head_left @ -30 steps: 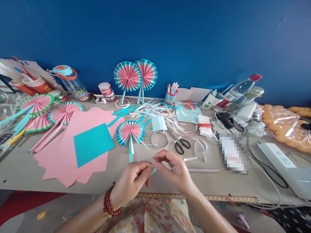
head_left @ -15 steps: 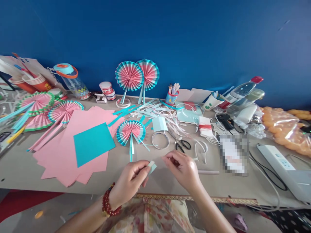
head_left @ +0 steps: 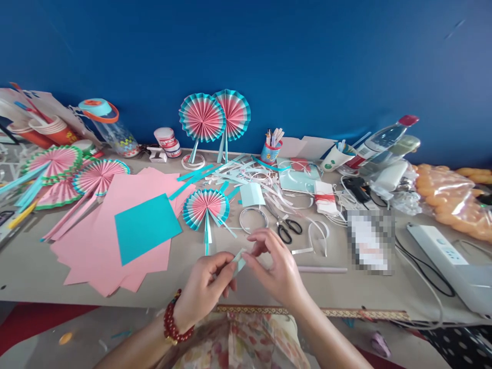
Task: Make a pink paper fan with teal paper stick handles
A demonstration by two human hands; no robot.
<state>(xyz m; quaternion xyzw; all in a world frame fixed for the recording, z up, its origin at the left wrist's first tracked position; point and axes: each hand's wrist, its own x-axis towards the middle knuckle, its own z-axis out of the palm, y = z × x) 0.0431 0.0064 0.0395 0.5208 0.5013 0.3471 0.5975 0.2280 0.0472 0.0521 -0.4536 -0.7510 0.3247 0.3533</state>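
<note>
1. Blue wall [head_left: 307, 61] behind. Grey tabletop [head_left: 34, 266] cluttered with paper craft.
2. Left edge: pleated pink fans [head_left: 57, 166] lying flat.
3. Left of centre: pink sheets [head_left: 111, 246] with a teal square [head_left: 146, 228] on top.
4. Centre: small teal-pink fan [head_left: 205, 205] lying flat. Two standing fans [head_left: 213, 115] at the back edge.
5. Front edge, centre: left hand [head_left: 203, 287] closed, thumb and fingers pinching a small pale paper piece [head_left: 239, 260] held over the tabletop.
6. Right hand [head_left: 274, 269]: thumb and fingertip pinch the same piece's right end, other fingers curled.
7. Scissors [head_left: 289, 230] on the tabletop just beyond the right hand.
8. Right edge: white power strip [head_left: 442, 248].
</note>
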